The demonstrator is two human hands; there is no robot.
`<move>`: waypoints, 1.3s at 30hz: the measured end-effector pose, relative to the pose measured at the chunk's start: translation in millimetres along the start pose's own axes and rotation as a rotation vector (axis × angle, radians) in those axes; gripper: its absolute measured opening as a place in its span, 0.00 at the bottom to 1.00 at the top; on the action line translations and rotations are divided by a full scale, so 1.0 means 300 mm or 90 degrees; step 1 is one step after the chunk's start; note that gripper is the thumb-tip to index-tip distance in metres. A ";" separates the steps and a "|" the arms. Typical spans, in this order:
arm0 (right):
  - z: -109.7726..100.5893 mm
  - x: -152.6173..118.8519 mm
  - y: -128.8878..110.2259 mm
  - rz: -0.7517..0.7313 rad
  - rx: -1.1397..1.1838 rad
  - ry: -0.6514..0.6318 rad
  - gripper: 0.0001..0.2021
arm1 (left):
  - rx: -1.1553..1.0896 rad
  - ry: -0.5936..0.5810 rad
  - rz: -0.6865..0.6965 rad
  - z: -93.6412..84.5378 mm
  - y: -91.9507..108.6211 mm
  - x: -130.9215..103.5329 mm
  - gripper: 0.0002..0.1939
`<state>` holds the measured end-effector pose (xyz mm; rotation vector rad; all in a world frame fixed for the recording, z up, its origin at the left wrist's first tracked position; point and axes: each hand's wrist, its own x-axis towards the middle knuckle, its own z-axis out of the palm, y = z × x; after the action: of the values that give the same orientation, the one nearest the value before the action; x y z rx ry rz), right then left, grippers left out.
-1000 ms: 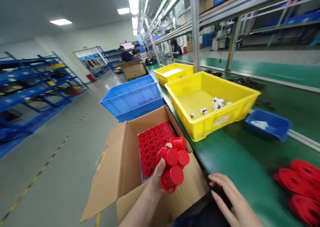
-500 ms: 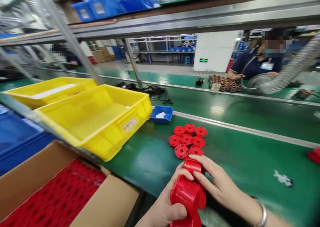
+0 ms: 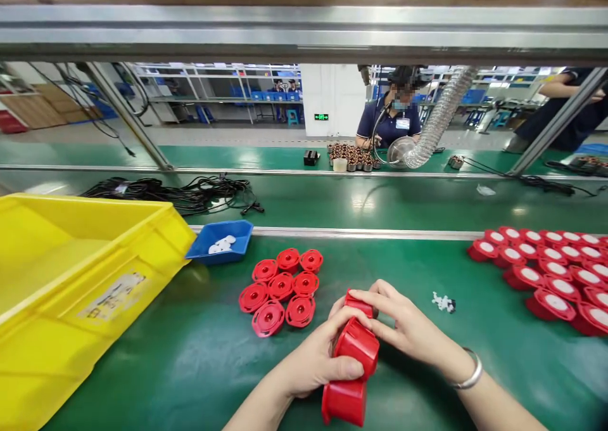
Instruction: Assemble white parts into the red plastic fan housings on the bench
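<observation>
My left hand (image 3: pixel 327 355) is wrapped round several red plastic cup-shaped parts (image 3: pixel 357 350) near the lower middle of the view. My right hand (image 3: pixel 403 320) has its fingers on the uppermost red part (image 3: pixel 360 304) of that bunch, and a metal bangle circles its wrist. The undersides of the held parts are hidden. Left of the hands, several red round parts (image 3: pixel 281 286) sit grouped on the green table (image 3: pixel 190 348). A small cluster of white pieces (image 3: pixel 444 302) lies right of my right hand.
A yellow bin (image 3: pixel 118 285) fills the left side, beside a blue tray (image 3: pixel 237 238) holding white discs (image 3: pixel 221 244). Red parts with white tops (image 3: pixel 553 269) stand at right. Black cables (image 3: pixel 190 193) lie behind. Across the line sits a person (image 3: pixel 390 117) by a flexible duct (image 3: pixel 441 117).
The view has swung right, bringing the white-topped red parts into sight and taking the cardboard box out of it. The held red parts are now over the green table, still in both hands.
</observation>
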<state>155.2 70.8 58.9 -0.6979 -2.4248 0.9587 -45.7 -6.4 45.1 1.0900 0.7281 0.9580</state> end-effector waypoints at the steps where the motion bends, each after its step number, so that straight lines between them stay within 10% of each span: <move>1: 0.000 -0.002 0.011 0.007 0.006 -0.001 0.21 | -0.011 -0.009 -0.002 -0.004 -0.005 0.010 0.30; 6: -0.005 0.002 0.053 0.023 0.071 -0.028 0.21 | -0.153 -0.019 0.003 -0.028 -0.065 0.022 0.29; 10: 0.007 0.009 0.051 0.027 0.110 0.109 0.18 | -0.265 0.035 0.033 -0.045 -0.099 0.023 0.28; 17: 0.107 -0.007 -0.015 -0.141 -0.088 0.091 0.27 | -0.251 0.150 0.050 -0.023 -0.106 0.041 0.24; 30: 0.123 -0.003 -0.006 -0.099 0.058 0.105 0.21 | -0.251 0.173 0.032 -0.006 -0.108 0.038 0.26; 35: 0.091 0.010 0.021 -0.001 0.145 0.259 0.11 | -0.324 0.254 0.005 -0.002 -0.098 0.027 0.30; 39: 0.105 0.011 0.044 0.030 0.084 0.136 0.12 | -0.328 0.272 0.050 -0.005 -0.089 0.023 0.29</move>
<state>138.8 65.5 29.4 -0.7706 -2.1484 0.9990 -36.9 -3.8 19.0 0.4669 0.7266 1.3762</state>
